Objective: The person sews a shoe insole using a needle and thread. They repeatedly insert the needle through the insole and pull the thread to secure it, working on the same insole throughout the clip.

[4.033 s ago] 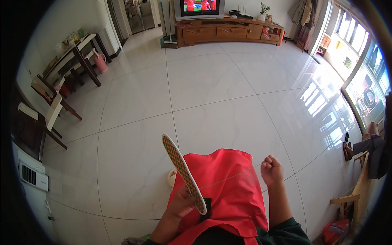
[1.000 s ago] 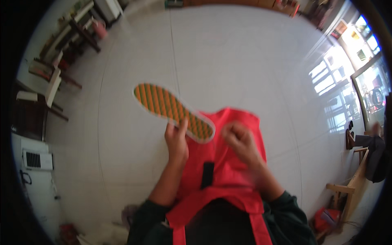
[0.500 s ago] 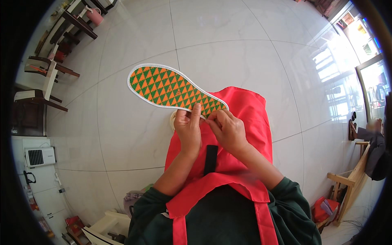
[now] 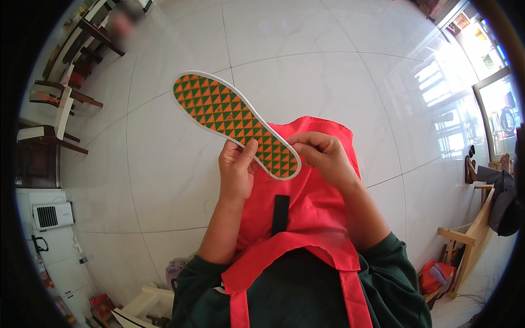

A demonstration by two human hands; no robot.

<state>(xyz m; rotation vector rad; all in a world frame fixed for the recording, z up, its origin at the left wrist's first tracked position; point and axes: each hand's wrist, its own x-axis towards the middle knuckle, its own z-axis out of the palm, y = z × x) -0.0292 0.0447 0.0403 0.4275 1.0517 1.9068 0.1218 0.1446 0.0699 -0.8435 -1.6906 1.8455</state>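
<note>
A shoe insole [image 4: 236, 121] with an orange and green triangle pattern and a white border is held up over my lap. It tilts, its wide end up at the far left and its narrower end toward me. My left hand [image 4: 235, 170] grips its left edge, thumb on the patterned face and fingers behind. My right hand [image 4: 326, 157] is closed in a pinch at the right edge of the narrower end. Whatever lies between those fingertips is too small to make out. Under the hands, a red apron [image 4: 311, 202] with a black strip covers my lap.
Pale tiled floor [image 4: 164, 169] surrounds me. Chairs [image 4: 57, 128] stand along the left, with a white appliance [image 4: 53, 215] below them. At the right are a wooden bench [image 4: 473, 246], another person's leg [image 4: 489, 175] and a red bag [image 4: 435, 275].
The insole has turned clockwise, its narrower end swinging down toward me. My right hand has gone from the lower edge of that end to its right edge. My left hand has shifted slightly left.
</note>
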